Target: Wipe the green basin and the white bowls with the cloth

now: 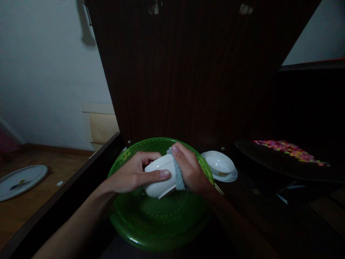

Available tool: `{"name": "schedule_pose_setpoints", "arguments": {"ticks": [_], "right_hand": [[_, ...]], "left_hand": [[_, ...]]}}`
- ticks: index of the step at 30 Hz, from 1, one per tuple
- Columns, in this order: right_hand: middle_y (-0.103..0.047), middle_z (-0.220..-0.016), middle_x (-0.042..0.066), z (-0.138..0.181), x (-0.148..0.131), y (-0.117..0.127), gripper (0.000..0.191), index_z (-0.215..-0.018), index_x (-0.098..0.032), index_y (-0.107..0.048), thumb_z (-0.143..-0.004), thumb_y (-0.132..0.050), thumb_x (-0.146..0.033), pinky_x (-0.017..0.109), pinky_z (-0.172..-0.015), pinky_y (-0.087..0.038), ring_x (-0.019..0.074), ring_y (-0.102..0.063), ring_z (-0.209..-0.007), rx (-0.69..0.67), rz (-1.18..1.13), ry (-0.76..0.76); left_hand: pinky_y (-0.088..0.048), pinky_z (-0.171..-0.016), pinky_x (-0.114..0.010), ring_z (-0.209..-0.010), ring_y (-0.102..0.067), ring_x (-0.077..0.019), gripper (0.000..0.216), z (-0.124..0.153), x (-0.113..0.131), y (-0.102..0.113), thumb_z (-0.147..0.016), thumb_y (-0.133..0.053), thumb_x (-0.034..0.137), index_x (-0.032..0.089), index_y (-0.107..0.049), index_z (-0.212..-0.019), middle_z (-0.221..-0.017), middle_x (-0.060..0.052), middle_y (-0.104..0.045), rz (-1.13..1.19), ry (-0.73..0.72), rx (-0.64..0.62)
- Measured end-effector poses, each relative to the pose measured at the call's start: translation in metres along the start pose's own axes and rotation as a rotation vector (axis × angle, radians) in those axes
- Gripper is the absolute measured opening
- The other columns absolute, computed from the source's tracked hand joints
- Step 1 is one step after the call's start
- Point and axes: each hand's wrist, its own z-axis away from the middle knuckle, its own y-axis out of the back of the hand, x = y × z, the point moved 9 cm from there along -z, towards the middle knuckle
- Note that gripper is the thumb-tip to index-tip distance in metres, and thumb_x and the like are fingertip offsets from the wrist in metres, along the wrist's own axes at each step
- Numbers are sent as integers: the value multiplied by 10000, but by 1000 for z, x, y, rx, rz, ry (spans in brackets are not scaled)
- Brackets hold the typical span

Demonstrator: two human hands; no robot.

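A white bowl is tilted on its side above the green basin. My left hand grips the bowl from the left, its thumb lying along the outside. On the other side, my right hand is closed around a grey-blue cloth, pressing it over the bowl's rim. The fingers of my right hand are partly hidden behind the cloth and bowl. Below the hands, the inside of the basin shows a dotted pattern.
Right of the basin, another white bowl stands on a plate. Chopstick ends stick out beside the basin. A dark wooden panel rises behind. Far right lies a dark thing with colourful beads; a round white lid-like object is at left.
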Motion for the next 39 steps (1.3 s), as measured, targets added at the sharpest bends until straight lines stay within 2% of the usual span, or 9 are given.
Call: {"name": "schedule_pose_setpoints", "arguments": {"ticks": [5,9,11,14,21,26,29,34,39], "right_hand": [[-431,-666,-37,-4,16,17,391,-697,-234,-454,-929,-552,-533,260,-548,-363,132,-414,-596,174,-328,-116],[-545,-680,-32,-5,33,39,307,-730,-239,-547,-821,-694,-493,261,-569,-439,135,-519,-611,391,-601,-196],[-630,-729,-10,-5,42,42,281,-793,-243,-607,-791,-715,-502,309,-635,-500,177,-603,-683,419,-687,-257],[-693,-775,16,-7,53,37,296,-825,-235,-645,-774,-731,-514,372,-687,-545,231,-660,-759,400,-790,-351],[-694,-781,-23,-4,54,43,263,-805,-224,-673,-686,-827,-401,286,-689,-537,167,-643,-734,550,-854,-313],[-706,-856,-11,2,54,52,283,-850,-227,-702,-680,-822,-419,302,-758,-520,187,-648,-840,654,-718,-284],[-673,-838,-5,1,52,54,285,-834,-228,-684,-713,-794,-461,304,-744,-508,189,-629,-836,610,-626,-279],[-540,-698,-33,-5,35,50,306,-747,-220,-612,-790,-721,-502,246,-578,-420,133,-508,-645,450,-537,-174],[-493,-703,-34,-8,27,45,315,-736,-215,-566,-867,-653,-488,240,-575,-381,120,-456,-629,356,-468,-97]], "left_hand": [[-376,-506,-180,-583,-489,-99,355,4,14,14,-777,-769,450,124,-628,-768,-652,13,-566,9,-160,1],[-485,-692,-234,-763,-613,-162,337,8,21,15,-814,-747,417,120,-708,-971,-837,-57,-696,19,-285,-49],[-501,-751,-253,-813,-635,-173,294,7,21,15,-836,-734,385,133,-723,-987,-901,-70,-723,11,-313,-42],[-504,-720,-250,-777,-629,-165,303,5,16,14,-847,-727,416,128,-735,-939,-877,-72,-734,-13,-290,2],[-478,-682,-235,-745,-603,-154,384,1,4,11,-845,-716,479,117,-734,-971,-847,-66,-724,30,-241,30],[-473,-684,-233,-743,-611,-158,357,0,4,11,-818,-748,465,127,-749,-933,-832,-58,-732,102,-234,6],[-456,-661,-214,-723,-602,-145,311,0,3,10,-816,-758,433,135,-754,-904,-803,-44,-729,139,-222,-2],[-450,-667,-223,-728,-606,-150,345,0,-2,11,-808,-762,447,128,-756,-941,-835,-56,-742,148,-164,-9],[-441,-655,-214,-703,-598,-136,351,-1,-5,11,-797,-773,446,127,-749,-944,-849,-59,-748,152,-137,-8]]}}
